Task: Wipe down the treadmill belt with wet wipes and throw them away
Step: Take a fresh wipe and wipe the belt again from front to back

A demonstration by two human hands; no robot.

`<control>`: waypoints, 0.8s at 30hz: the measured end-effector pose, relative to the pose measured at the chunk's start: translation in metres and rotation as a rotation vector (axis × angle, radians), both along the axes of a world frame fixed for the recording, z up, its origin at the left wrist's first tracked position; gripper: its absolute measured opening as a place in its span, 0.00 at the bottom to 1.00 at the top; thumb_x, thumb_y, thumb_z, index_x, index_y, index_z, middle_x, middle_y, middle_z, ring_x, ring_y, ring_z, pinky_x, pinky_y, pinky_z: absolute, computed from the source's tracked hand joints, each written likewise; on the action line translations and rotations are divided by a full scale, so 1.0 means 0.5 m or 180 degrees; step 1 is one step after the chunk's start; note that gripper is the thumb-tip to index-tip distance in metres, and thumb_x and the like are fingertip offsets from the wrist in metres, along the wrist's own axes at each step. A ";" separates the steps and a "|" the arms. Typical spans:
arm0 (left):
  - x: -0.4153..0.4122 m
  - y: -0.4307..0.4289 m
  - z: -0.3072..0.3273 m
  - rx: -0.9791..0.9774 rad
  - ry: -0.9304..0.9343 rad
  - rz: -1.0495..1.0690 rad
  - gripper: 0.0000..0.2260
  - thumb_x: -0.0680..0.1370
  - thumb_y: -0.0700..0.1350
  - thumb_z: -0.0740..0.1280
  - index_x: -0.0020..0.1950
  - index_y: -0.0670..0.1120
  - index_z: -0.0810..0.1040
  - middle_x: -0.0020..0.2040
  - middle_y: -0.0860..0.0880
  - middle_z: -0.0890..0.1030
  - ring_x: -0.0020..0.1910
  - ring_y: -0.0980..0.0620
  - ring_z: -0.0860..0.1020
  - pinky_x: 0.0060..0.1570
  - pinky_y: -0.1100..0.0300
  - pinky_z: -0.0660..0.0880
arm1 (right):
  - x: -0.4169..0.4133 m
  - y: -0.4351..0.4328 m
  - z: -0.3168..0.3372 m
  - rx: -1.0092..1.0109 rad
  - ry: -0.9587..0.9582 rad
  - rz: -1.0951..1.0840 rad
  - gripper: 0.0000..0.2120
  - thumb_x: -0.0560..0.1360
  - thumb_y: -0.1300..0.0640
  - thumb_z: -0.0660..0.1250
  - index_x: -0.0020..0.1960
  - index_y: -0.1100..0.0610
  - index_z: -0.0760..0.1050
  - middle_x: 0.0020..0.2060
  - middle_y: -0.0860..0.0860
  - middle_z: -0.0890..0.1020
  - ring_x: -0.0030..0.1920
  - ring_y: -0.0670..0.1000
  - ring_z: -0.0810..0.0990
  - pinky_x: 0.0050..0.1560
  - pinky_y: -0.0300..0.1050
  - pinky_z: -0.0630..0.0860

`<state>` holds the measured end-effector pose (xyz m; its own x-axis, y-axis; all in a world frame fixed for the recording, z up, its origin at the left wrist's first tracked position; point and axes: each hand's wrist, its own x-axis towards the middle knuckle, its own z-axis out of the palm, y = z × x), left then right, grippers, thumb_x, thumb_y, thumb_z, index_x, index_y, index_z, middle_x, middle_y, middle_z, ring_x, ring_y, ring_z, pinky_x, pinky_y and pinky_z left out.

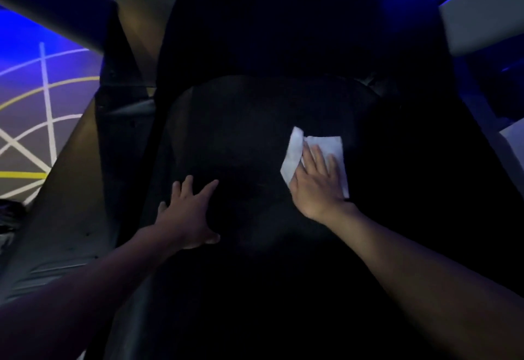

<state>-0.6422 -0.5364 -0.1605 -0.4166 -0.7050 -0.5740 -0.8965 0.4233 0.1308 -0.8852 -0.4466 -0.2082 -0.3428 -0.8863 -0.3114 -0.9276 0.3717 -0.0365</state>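
The black treadmill belt (255, 138) fills the middle of the head view, dim and dark. A white wet wipe (295, 149) lies spread on the belt right of centre. My right hand (317, 183) presses flat on the wipe, fingers pointing away from me, with the wipe sticking out past the fingertips and on both sides. My left hand (187, 212) rests flat on the bare belt to the left, fingers spread, holding nothing.
The treadmill's black motor cover (275, 33) with a small logo plate rises beyond the belt. Grey side rails (65, 203) and uprights (51, 7) flank it. Floor with white and yellow lines (42, 121) lies to the left, lit blue.
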 end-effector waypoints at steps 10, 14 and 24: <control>0.031 0.007 0.008 -0.0426 0.0163 0.0111 0.38 0.68 0.52 0.78 0.70 0.47 0.61 0.79 0.43 0.48 0.74 0.39 0.62 0.64 0.47 0.69 | 0.083 -0.048 0.009 0.0076 -0.0086 0.0504 0.30 0.82 0.51 0.44 0.78 0.59 0.36 0.77 0.56 0.33 0.75 0.54 0.28 0.75 0.59 0.32; 0.040 0.009 0.011 -0.0389 0.0286 0.0398 0.36 0.66 0.54 0.79 0.64 0.42 0.64 0.78 0.38 0.50 0.71 0.38 0.66 0.62 0.48 0.72 | 0.131 -0.036 0.006 -0.0075 -0.0203 0.1784 0.30 0.80 0.46 0.40 0.79 0.53 0.37 0.77 0.53 0.33 0.75 0.53 0.28 0.75 0.58 0.34; 0.066 0.042 0.007 -0.0652 0.0246 -0.0109 0.36 0.74 0.63 0.67 0.74 0.42 0.63 0.76 0.44 0.57 0.75 0.45 0.57 0.71 0.55 0.63 | 0.162 -0.071 0.011 -0.0314 -0.0287 0.2049 0.28 0.83 0.49 0.47 0.79 0.55 0.47 0.79 0.53 0.40 0.78 0.53 0.35 0.76 0.57 0.37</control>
